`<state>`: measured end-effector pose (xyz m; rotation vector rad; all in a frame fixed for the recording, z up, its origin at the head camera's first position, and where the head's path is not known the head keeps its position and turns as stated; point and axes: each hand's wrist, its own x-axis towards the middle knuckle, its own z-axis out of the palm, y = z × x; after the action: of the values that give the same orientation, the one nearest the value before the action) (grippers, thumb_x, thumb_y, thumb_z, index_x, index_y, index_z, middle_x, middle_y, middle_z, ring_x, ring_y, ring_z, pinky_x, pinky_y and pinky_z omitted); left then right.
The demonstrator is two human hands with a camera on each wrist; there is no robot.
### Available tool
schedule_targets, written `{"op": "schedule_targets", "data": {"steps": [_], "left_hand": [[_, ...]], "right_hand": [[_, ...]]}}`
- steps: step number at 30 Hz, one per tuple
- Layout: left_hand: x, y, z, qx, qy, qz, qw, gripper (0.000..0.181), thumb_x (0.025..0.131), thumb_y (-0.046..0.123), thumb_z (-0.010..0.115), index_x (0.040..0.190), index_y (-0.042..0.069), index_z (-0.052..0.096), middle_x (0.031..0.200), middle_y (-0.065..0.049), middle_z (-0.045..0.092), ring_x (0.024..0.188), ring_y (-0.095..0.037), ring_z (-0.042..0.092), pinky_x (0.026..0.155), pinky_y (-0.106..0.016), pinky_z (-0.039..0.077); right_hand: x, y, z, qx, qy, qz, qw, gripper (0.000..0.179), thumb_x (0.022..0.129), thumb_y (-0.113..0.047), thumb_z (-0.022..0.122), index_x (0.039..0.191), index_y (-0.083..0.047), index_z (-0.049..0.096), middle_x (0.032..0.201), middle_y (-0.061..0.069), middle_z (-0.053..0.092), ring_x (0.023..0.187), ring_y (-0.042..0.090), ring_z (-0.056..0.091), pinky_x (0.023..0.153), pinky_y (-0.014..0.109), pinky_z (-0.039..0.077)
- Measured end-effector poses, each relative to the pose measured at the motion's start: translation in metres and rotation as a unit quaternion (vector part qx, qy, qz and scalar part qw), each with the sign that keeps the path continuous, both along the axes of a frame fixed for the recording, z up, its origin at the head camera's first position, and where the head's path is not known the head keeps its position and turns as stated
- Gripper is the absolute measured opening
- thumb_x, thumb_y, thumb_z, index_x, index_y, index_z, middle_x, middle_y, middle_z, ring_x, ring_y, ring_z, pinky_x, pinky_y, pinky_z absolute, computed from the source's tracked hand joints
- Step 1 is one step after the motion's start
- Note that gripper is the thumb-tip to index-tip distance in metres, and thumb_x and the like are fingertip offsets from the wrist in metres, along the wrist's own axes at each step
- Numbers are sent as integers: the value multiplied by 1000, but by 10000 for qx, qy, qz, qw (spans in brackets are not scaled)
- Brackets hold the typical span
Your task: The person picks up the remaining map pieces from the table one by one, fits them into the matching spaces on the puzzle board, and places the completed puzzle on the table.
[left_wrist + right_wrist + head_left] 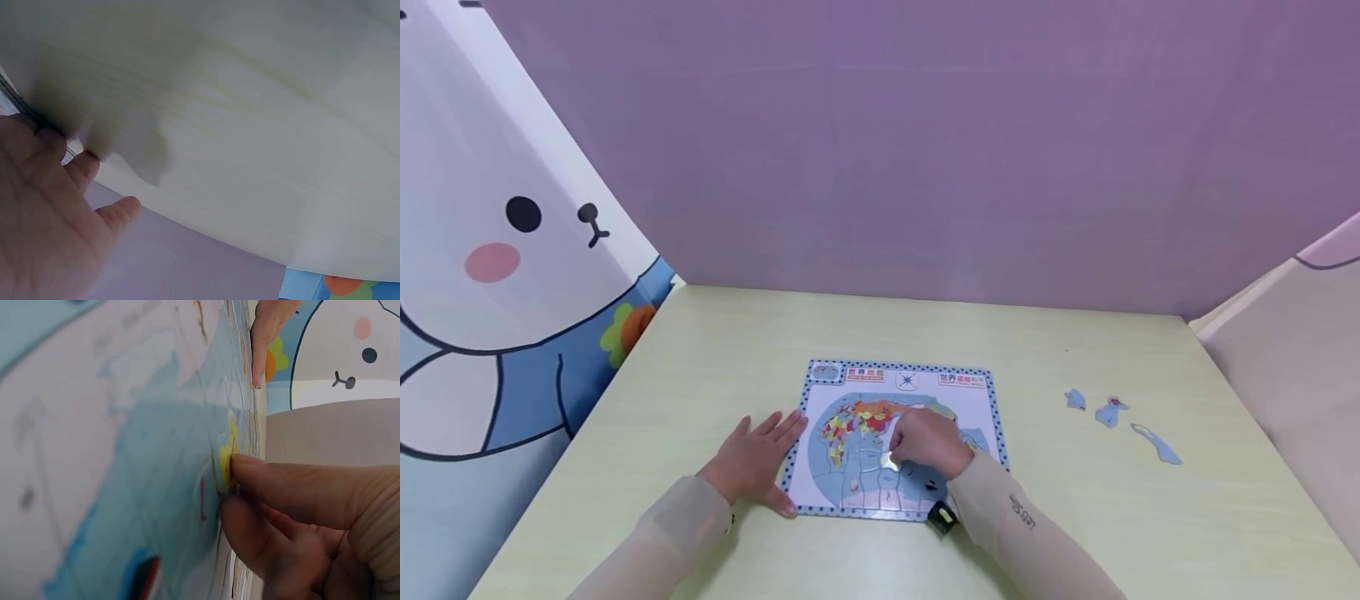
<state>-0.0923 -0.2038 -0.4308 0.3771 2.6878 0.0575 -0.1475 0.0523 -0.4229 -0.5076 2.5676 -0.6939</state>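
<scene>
A world map jigsaw puzzle (906,500) lies on the table, its frame edged with blue dots and most of the oval map filled. My right hand (928,440) is over the map's middle. In the right wrist view its thumb and forefinger pinch a puzzle piece (227,456) with a yellow patch, close against the board; the piece's outline is partly hidden. Glare whitens the spot under those fingertips in the head view. My left hand (760,462) lies with spread fingers at the board's left edge, fingertips touching the frame.
Three loose puzzle pieces lie on the table's right side: a small blue one (1076,399), another (1110,412) beside it, and a long one (1156,443). A purple wall (925,167) stands behind the table (737,333); a cartoon-printed cloth (497,333) hangs at left.
</scene>
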Motion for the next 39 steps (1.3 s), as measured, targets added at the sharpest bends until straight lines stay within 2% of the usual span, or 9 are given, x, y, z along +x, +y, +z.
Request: {"op": "schedule_targets", "data": {"steps": [15, 23, 27, 34, 39], "left_hand": [[-1, 1, 0, 25, -66, 29, 10000, 121, 56, 62, 82, 151, 9, 29, 156, -7, 27, 143, -35, 19, 109, -65, 16], [-2, 1, 0, 66, -83, 78, 9999, 121, 56, 61, 82, 151, 8, 29, 156, -8, 27, 143, -36, 19, 108, -66, 16], [-3, 0, 0, 63, -121, 106, 9999, 121, 56, 61, 82, 151, 8, 28, 156, -8, 27, 143, -36, 19, 108, -66, 16], [-2, 1, 1, 43, -200, 189, 9996, 121, 57, 59, 83, 151, 9, 27, 157, -7, 25, 143, -36, 17, 108, -66, 15], [-1, 2, 2, 114, -155, 139, 9997, 121, 56, 60, 83, 151, 7, 28, 156, -9, 26, 143, -37, 18, 107, -68, 15]], "right_hand": [[0, 1, -1, -107, -83, -80, 9999, 11, 78, -15, 79, 69, -13, 73, 76, -5, 66, 66, 12, 55, 59, 28, 46], [-3, 2, -3, -20, -155, -18, 9999, 8, 80, -15, 78, 74, -14, 73, 76, -6, 65, 67, 13, 54, 64, 30, 45], [-5, 4, -6, -156, -232, -10, 9996, 5, 79, -14, 78, 79, -14, 73, 85, -4, 66, 73, 14, 54, 67, 31, 45], [-11, 13, -8, -454, -121, 83, 9989, 12, 78, -12, 78, 89, -12, 74, 97, 1, 67, 82, 15, 57, 70, 30, 48], [-14, 26, -4, -651, -295, 195, 9973, 12, 79, -9, 77, 91, -11, 74, 91, 2, 66, 75, 16, 57, 67, 29, 47]]}}
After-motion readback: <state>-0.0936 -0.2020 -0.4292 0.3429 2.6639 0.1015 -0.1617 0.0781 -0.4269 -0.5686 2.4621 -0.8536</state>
